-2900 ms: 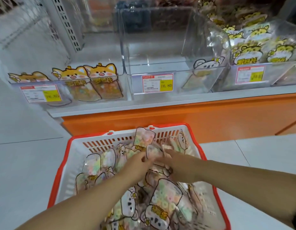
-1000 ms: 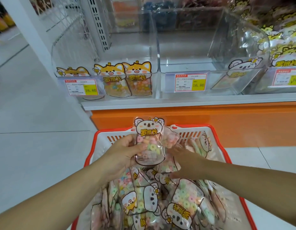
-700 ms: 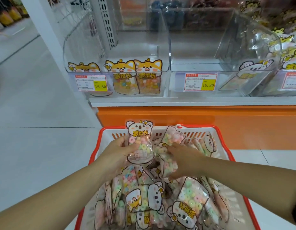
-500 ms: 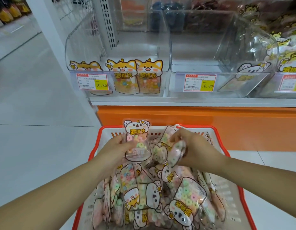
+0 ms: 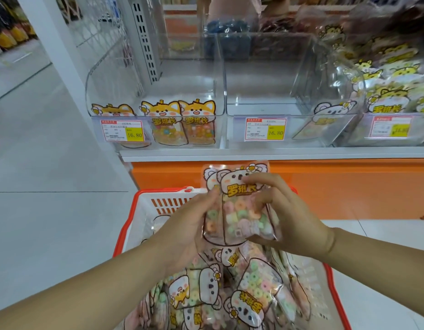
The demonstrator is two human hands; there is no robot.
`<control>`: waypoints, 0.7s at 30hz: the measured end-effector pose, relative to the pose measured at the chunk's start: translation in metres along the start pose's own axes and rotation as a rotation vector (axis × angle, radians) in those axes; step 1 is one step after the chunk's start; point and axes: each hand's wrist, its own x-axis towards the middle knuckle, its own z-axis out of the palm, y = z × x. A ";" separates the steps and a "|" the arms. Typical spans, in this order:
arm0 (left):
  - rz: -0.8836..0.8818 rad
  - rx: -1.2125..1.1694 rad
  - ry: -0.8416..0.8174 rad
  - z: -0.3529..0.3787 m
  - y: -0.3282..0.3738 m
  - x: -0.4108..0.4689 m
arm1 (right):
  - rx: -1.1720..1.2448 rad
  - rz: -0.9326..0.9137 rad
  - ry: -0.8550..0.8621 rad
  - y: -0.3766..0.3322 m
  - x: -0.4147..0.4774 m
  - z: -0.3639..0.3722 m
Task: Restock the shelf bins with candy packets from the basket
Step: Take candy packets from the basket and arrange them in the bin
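Candy packets, koala print, two: stacked and held upright above the basket, below the shelf edge. Left hand grips the left edge, right hand pinches top and right side; half a second ago each hand held its own packet. Stack judged ready for the near-empty middle bin

2 koala packets, clear w/ pastel ring candy, upright & overlapped, gripped by left hand & right hand just above basket: white, red rim, at 6 o'clock, heaped w/ loose packets. Clear bins toward 12: left bin has 3 fox packets upright at front; middle bin has lone packet leaning at its 3 o'clock side; right bin, at 2 o'clock, is piled w/ tiger packets.
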 end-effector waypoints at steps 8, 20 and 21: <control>0.125 0.133 0.038 0.023 0.012 -0.030 | -0.069 0.198 -0.307 -0.040 0.013 -0.027; 0.481 1.031 -0.101 0.045 0.063 -0.056 | 0.247 0.703 -0.293 -0.076 0.056 -0.111; 0.501 1.071 -0.103 0.048 0.070 -0.057 | 0.256 0.682 -0.311 -0.076 0.059 -0.117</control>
